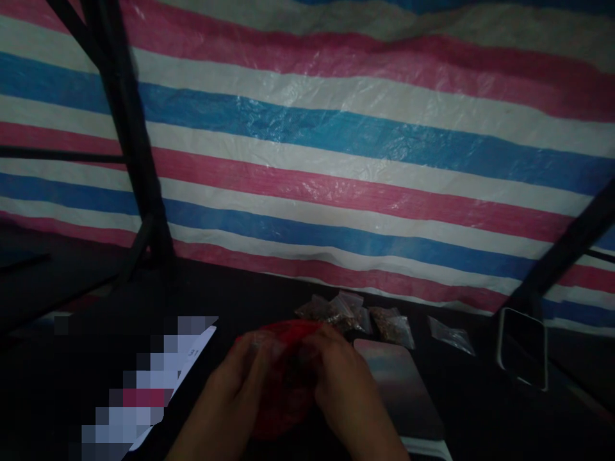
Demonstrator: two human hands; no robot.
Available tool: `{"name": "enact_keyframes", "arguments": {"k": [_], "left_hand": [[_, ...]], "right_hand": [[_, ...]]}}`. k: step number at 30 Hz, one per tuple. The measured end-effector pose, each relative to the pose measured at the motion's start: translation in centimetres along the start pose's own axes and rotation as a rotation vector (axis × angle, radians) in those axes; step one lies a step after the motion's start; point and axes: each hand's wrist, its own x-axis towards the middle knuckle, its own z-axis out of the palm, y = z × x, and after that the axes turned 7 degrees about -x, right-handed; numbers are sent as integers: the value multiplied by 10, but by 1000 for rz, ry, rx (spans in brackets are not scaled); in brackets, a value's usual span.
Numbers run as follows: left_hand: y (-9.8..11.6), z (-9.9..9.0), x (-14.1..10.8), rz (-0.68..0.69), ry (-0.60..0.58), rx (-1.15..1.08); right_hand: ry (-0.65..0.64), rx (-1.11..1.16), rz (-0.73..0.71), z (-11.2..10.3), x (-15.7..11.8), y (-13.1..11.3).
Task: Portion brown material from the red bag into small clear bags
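Note:
A red plastic bag [283,410] is between my two hands over the dark table, its upper edge bunched. On its left side, my left hand [243,368] is closed on the bag, the fingers partly blurred. From the right, my right hand [339,368] grips it too, with the fingertips hidden in the dark folds. What the bag contains I cannot make out. Just behind it lie several small clear zip bags [341,310] with brown bits inside. Close to my right wrist is a flat rectangular scale-like device [398,384] with a shiny top.
A phone [523,349] leans near the right frame post [567,240]. One flat clear zip bag [451,335] lies left of it. At left is a white sheet [144,397], partly pixelated. Behind the black table [216,282] hangs a striped tarp [336,173]; another post [134,141] stands left.

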Motion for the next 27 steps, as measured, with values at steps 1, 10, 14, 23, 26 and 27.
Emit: {"name": "enact_keyframes", "arguments": {"k": [1, 10, 14, 23, 26, 27], "left_hand": [[-4, 2, 0, -9, -24, 22], [-11, 18, -3, -34, 41, 111], [-9, 17, -4, -69, 126, 39], [6, 17, -11, -97, 347, -51], [6, 21, -26, -27, 314, 41], [4, 24, -31, -26, 287, 73]], "right_hand": [[-15, -26, 23, 2, 2, 1], [-87, 33, -42, 10, 6, 7], [-127, 157, -98, 12, 1, 7], [-126, 91, -32, 8, -1, 0], [-124, 7, 62, 5, 1, 1], [-130, -6, 78, 4, 1, 1]]}}
